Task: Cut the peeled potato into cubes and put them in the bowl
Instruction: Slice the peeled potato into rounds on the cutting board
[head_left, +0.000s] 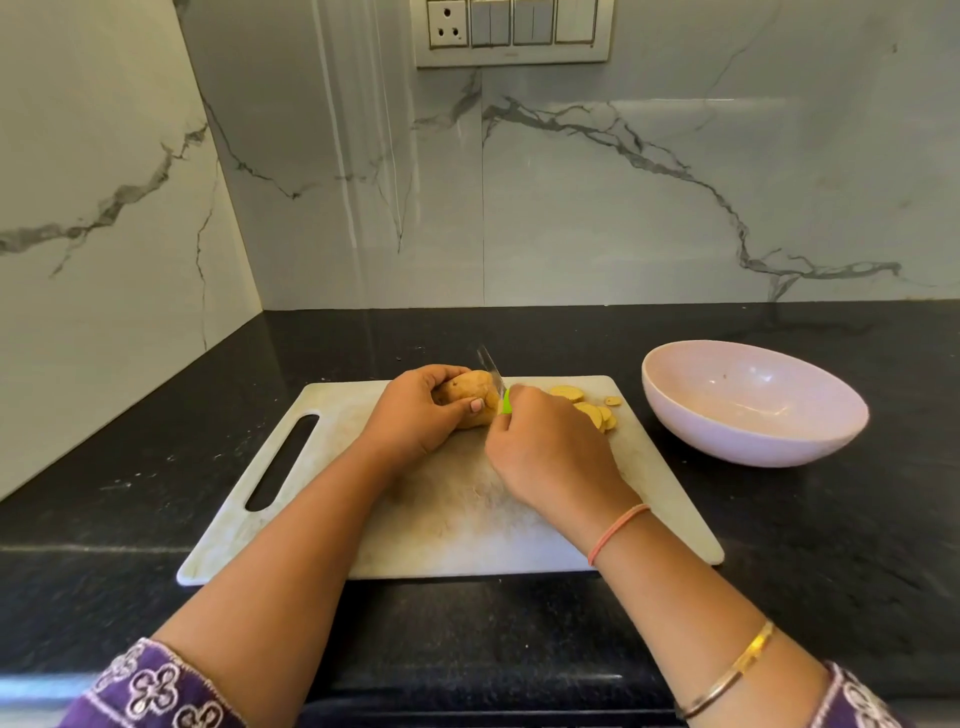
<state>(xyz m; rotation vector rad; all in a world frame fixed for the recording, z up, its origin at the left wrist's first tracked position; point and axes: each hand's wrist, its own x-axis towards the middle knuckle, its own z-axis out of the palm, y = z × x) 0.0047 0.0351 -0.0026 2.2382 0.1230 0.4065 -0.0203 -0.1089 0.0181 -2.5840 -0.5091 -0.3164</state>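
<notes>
The task is at an early stage, I judge: only one end of the potato (470, 400) has been cut off in rounds, no cubes have been made, and nothing lies in the bowl (727, 436) apart from a few tiny specks. The left grip (421, 410) is curled round the potato, thumb on its near side and fingers over the top, pressing it to the cutting board (457, 519). The right grip (545, 452) is closed round the green handle of the knife (491, 371), whose blade stands at the cut end of the potato, just between the two grips. The slices (592, 410) lie on the board just beyond and outside the right grip, overlapping and partly hidden by it. The bowl stands on the table (130, 467), off the board and farther out on the right grip's side. Left to do: finish slicing, cut the slices into cubes, and move them to the bowl. Counted: one potato, one knife, one board, one bowl, and at least five slices; the exact number cannot be told.
</notes>
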